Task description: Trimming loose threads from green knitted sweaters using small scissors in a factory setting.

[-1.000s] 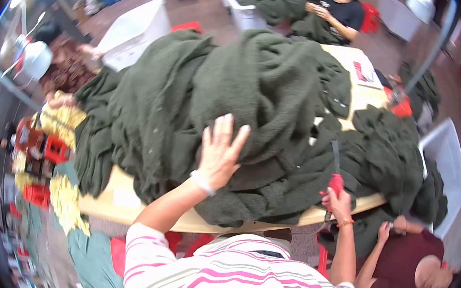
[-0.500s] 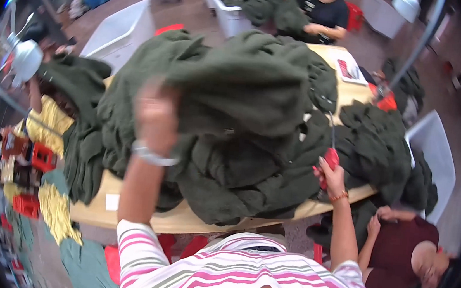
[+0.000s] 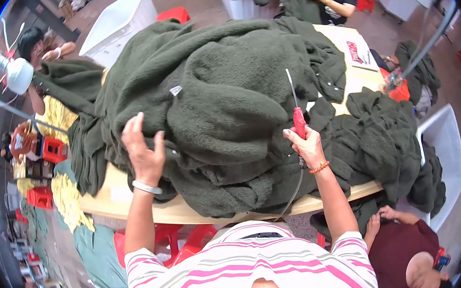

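A big heap of dark green fleece garments (image 3: pixel 231 88) covers the table's middle, with a small white label (image 3: pixel 176 90) showing on it. My left hand (image 3: pixel 145 149) is open at the heap's near left side. Its fingers are spread over the fleece; whether they touch it I cannot tell. A red-handled tool (image 3: pixel 299 122) with a thin metal rod is gripped in my right hand (image 3: pixel 308 146). The rod points up and away over the heap, and a thin cord or tube hangs from the handle's lower end.
Beneath the heap is a pale wooden table (image 3: pixel 123 203). More green garments (image 3: pixel 380 131) lie at the right, by a white bin (image 3: pixel 449 150). Another white bin (image 3: pixel 119 22) stands far left. A person in maroon (image 3: pixel 404 255) sits close right; others work at the left and far side.
The garment my left hand was lifting now lies on the heap, and the hand is off it with fingers spread. My right hand has moved left and away from me with the red-handled tool.
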Tool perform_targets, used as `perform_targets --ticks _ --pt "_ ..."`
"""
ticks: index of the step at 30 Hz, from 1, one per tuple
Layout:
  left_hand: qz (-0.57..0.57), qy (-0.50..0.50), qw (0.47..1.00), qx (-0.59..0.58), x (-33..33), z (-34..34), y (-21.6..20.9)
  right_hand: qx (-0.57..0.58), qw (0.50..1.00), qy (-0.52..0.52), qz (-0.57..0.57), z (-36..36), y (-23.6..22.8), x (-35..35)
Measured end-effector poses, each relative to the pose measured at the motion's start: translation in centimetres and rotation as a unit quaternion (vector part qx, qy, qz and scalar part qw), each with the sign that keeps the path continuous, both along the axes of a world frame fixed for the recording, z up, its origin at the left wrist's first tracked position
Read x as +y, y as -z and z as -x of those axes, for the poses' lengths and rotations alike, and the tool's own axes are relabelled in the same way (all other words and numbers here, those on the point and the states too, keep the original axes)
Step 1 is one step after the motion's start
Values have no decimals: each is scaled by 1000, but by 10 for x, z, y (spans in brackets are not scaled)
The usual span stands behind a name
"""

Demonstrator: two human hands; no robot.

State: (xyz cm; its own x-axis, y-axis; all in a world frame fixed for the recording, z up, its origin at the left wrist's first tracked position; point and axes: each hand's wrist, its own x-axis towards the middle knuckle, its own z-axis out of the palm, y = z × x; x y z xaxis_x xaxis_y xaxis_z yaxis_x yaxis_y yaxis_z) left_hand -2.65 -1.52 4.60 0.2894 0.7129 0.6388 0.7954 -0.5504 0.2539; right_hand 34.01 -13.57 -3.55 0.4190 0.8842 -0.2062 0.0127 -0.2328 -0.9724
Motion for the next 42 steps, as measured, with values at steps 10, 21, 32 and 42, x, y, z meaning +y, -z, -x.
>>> perform_targets --ticks 10,21,32,42 --pt "186 -128 882 -414 -19 71 85 -145 985 -71 -59 50 -18 18" --pt "461 137 682 -551 9 78 -39 0 997 -73 -15 23 -82 51" --pt "359 118 665 -644 174 98 -17 -512 853 76 -65 -79 -148 141" --pt "635 224 459 -579 24 57 36 -351 932 63 -59 22 -122 43"
